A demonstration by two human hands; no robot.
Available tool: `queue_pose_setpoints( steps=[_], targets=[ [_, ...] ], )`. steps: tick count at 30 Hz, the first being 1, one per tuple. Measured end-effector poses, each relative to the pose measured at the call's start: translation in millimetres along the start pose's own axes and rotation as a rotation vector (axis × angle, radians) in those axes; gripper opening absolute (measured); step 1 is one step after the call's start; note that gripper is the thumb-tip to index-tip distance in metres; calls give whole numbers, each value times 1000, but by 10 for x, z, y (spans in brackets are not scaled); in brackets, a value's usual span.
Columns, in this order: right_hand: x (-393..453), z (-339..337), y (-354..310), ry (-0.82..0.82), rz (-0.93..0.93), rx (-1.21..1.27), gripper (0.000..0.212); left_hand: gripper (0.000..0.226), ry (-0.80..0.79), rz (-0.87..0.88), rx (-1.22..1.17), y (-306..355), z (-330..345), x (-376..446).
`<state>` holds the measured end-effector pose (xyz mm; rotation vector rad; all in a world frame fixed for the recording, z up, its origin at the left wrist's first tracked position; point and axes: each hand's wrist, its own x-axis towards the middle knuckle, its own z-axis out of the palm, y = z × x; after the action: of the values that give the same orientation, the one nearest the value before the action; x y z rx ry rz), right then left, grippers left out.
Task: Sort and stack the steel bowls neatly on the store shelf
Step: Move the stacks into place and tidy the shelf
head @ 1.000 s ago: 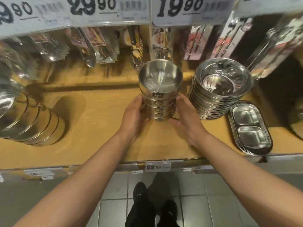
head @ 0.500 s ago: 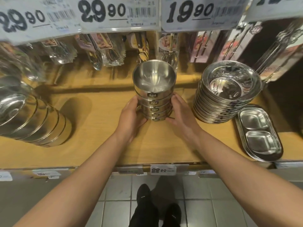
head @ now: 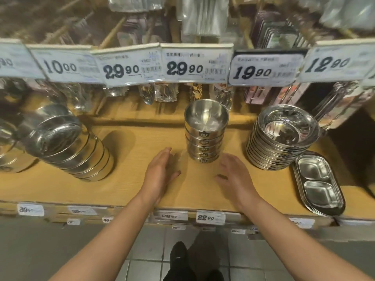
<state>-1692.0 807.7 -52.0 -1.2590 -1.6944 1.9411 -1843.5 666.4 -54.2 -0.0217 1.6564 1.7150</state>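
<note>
Both hands off the bowl stack now. Half a sec ago L + R were cupped round its base; now left hand (head: pixel 160 175) and right hand (head: pixel 235 177) sit nearer the shelf's front edge, palms facing each other, fingers spread, holding nothing, clear gap to the steel on each side.

Stack of small steel bowls (head: pixel 206 136): 5 or so nested, upright, mid-shelf, standing free on the wooden shelf (head: pixel 129 185). Label stickers line up down the front face. No visible lean.

Nbrs: stack of wide shallow bowls (head: pixel 284 138) to the R, near but not touching; divided steel tray (head: pixel 318 185) in front of that, at R edge. Leaning row of larger bowls (head: pixel 67 147) well to the L, tipped on its side.

Read: release = this stack placed & squared, step likely done. Leaning L row looks like the untidy bit left; prob next target. Risk: nudging small stack on reach-across.
</note>
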Motion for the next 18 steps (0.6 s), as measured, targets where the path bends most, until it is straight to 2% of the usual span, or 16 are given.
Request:
queue_pose_setpoints(
  steps=[4,6,10,14,18],
  targets=[
    [-360,209,-46,-100,20,-21,28,30,84,16,-4,-2,-475,-460],
    [-544,378,-207,-143,65,63,22,27,133,38,2,90,-760,-668],
    [-774,717,-471,-253,12,41,25,21,244,120,32,379,-1341,-896],
    [-813,1086,-578,-301,12,35,16,20,340,167,17,627,-1888,-868],
    [-738,1547,-531,-300,19,14,26,23,432,158,-9,748,-2379,-670]
  ],
)
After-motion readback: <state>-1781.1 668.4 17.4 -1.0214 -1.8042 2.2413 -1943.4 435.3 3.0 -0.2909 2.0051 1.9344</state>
